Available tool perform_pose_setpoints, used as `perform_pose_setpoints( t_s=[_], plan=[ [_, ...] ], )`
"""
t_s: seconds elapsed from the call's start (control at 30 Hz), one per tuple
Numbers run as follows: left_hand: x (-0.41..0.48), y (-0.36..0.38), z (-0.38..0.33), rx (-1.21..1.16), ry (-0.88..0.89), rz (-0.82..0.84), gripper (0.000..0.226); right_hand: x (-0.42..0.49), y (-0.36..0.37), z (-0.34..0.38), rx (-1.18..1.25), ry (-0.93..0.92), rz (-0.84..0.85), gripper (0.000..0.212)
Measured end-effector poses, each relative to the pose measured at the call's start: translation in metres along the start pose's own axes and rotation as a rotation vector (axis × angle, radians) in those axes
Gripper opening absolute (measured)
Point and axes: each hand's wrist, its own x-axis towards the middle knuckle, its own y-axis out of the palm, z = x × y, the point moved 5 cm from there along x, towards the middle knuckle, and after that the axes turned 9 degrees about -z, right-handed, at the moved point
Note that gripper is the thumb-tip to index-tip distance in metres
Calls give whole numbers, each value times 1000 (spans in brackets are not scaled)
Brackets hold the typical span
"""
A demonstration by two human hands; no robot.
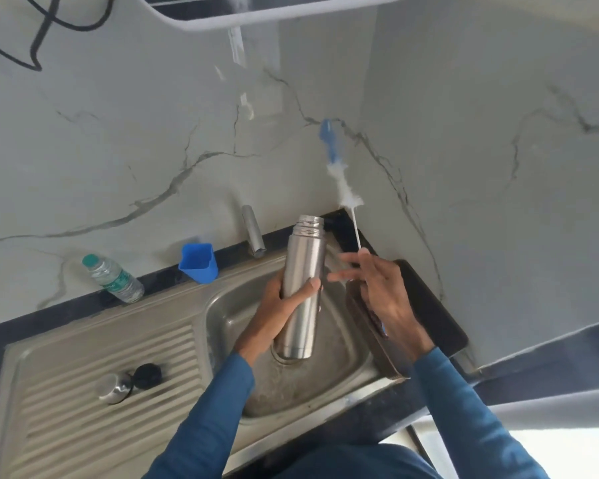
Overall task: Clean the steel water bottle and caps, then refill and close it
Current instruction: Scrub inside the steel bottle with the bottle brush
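The steel bottle (303, 288) stands upright over the sink basin (343, 344), its threaded mouth uncovered. My left hand (284, 299) grips its body from the left. My right hand (377, 288) holds a bottle brush (343, 188) by its thin handle, just right of the bottle. The brush's white bristles and blue tip point up, above and to the right of the bottle's mouth. On the ribbed drainboard (83, 402) at the left lie a steel cap (115, 387) and a black inner cap (148, 375).
A steel tap (253, 233) comes out of the marble wall behind the sink. A blue plastic mug (198, 262) and a clear plastic water bottle (113, 278) sit on the dark counter behind the drainboard. A dark board (429, 305) lies right of the basin.
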Motion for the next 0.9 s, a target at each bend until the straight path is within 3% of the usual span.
perform_pose_setpoints(
  t_s=[0.1, 0.23, 0.37, 0.53, 0.9],
  plan=[
    [-2, -6, 7, -60, -63, -19, 50, -14, -4, -23, -40, 2, 21, 37],
    [-3, -16, 10, -38, -60, -30, 53, -35, -1, -38, 99, 103, 65, 26],
    [-3, -26, 17, -6, -63, -49, 45, -47, 7, -44, 78, 225, 69, 37],
    [-4, -44, 25, -23, -75, -75, 54, -62, 25, -44, 122, 321, 106, 42],
    [-8, -81, 16, 35, 8, -151, 54, -68, 70, -49, 15, 322, 201, 60]
  ],
)
